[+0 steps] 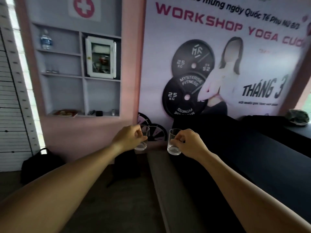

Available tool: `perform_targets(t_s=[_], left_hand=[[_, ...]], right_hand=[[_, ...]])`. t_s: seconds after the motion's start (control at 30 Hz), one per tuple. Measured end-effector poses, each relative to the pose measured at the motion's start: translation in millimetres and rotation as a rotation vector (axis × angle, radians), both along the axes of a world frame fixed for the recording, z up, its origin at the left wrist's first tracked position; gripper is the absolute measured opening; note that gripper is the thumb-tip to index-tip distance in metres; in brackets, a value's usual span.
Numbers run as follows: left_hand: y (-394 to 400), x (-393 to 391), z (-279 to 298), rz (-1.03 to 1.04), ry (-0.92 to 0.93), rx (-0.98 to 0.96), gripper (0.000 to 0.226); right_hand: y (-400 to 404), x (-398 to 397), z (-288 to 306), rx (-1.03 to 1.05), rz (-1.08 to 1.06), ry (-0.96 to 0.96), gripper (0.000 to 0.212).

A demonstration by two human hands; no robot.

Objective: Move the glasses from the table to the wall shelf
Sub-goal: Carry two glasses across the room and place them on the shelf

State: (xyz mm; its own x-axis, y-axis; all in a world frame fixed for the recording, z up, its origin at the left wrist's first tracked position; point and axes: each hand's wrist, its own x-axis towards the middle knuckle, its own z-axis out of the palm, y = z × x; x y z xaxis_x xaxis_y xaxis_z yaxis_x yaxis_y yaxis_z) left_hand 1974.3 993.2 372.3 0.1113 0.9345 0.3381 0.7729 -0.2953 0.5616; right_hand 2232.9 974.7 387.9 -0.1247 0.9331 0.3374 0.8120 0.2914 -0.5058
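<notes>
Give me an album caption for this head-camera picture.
Left hand and right hand each carry a clear glass toward the wall shelf.

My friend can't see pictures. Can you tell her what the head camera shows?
Two bare arms reach forward, and each hand holds a small clear glass: the left hand holds the left glass and the right hand holds the right glass. Up on the left is a grey wall shelf with a water bottle. A big yoga poster fills the wall ahead.
</notes>
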Motion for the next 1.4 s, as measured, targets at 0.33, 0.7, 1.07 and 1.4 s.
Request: perform_targets(t_s=[0.33, 0.7, 1.07, 1.4], left_hand=[[158.7, -90.6, -2.4, 0.157, 0.048, 0.047, 0.021], [301.5, -200.2, 17.8, 0.415, 0.019, 0.071, 0.029], [395.7, -344.8, 5.4, 0.581, 0.048, 0.059, 0.029], [516.7, -507.1, 43.7, 0.592, 0.054, 0.099, 0.026]], right_hand=[[208.3, -96.8, -6.4, -0.001, 0.178, 0.017, 0.012], [412.1, -227.1, 19.0, 0.018, 0.414, -0.015, 0.02], [536.1, -398.2, 4.3, 0.008, 0.636, -0.025, 0.017], [665.7, -562.3, 41.1, 0.072, 0.682, 0.028, 0.014]])
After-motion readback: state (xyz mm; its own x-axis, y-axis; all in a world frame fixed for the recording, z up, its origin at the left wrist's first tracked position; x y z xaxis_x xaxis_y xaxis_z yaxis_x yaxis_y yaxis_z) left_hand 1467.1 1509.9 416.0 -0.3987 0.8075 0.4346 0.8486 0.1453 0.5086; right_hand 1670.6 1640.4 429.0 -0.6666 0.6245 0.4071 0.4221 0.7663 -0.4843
